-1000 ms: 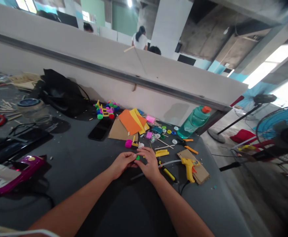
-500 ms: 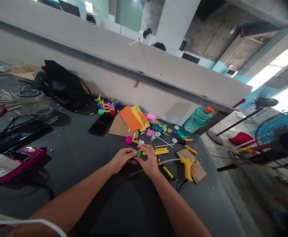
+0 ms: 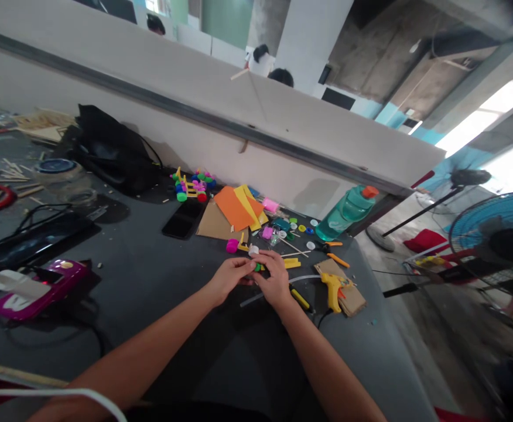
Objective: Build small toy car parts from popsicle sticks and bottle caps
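A small green piece [image 3: 257, 266] is pinched between my two hands near the middle of the table. My left hand [image 3: 231, 278] grips it from the left, thumb and fingers closed. From the right, my right hand [image 3: 274, 278] holds it too, its fingers curled over and partly hiding it. Just beyond my fingers are a white cap [image 3: 253, 250] and a magenta piece [image 3: 232, 245] with a yellow part beside it. Yellow strips [image 3: 292, 263] lie right of my right hand, and a yellow-and-black tool [image 3: 300, 298] is beside its wrist.
A yellow glue gun [image 3: 333, 288] rests on cardboard at the right, below a green bottle [image 3: 345, 214]. Beyond my hands lie a phone [image 3: 183, 219], orange paper [image 3: 233, 207] and several caps. A magenta power strip [image 3: 39, 291] is at the left.
Both hands, still closed on the green piece, appear slightly farther right and higher in the view. The camera view has shifted a little.
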Demonstrator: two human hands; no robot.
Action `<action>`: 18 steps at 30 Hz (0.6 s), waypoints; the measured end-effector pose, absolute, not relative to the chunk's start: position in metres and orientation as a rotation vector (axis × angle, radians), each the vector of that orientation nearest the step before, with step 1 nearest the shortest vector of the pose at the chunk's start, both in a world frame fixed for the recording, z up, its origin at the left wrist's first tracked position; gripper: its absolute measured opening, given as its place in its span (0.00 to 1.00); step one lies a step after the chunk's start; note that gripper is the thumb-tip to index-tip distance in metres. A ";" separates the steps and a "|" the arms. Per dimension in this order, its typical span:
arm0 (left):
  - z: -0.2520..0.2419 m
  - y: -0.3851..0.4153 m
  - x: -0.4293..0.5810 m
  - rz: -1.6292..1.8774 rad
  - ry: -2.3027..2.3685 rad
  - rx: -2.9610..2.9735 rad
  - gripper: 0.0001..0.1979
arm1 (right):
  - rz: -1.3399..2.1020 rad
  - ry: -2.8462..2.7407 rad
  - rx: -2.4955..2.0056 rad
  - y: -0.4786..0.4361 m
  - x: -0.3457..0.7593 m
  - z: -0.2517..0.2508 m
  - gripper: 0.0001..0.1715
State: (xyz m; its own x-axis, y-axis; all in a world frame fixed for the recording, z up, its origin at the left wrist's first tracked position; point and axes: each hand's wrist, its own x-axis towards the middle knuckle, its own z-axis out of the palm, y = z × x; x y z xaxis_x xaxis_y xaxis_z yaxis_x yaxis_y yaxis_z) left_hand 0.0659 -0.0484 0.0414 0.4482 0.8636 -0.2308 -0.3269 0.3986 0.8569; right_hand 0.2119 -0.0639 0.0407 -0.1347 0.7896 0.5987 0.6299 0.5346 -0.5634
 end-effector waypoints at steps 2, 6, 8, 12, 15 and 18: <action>0.053 -0.045 0.069 0.885 0.778 0.841 0.17 | 0.275 -1.854 -1.193 -0.062 0.214 0.053 0.15; 0.079 -0.026 0.074 0.906 0.766 0.939 0.15 | 0.394 -1.871 -1.195 -0.053 0.222 0.081 0.19; 0.092 -0.014 0.077 0.869 0.744 1.003 0.15 | 0.408 -1.850 -1.205 -0.047 0.226 0.094 0.19; 0.114 0.006 0.082 0.790 0.725 1.041 0.16 | 0.365 -1.777 -1.261 -0.038 0.230 0.114 0.19; 0.122 0.011 0.086 0.798 0.671 1.040 0.15 | 0.257 -1.692 -1.293 -0.038 0.230 0.125 0.15; 0.121 0.008 0.089 0.789 0.572 1.021 0.16 | 0.173 -1.667 -1.268 -0.044 0.229 0.131 0.13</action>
State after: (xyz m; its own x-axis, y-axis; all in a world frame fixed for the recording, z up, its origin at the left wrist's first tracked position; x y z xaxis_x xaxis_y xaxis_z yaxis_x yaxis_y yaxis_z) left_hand 0.0889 0.0080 0.1215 0.5988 0.7986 -0.0599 -0.3053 0.2968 0.9048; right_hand 0.2290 -0.0437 0.1310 0.0424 0.7918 0.6093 0.6501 0.4412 -0.6186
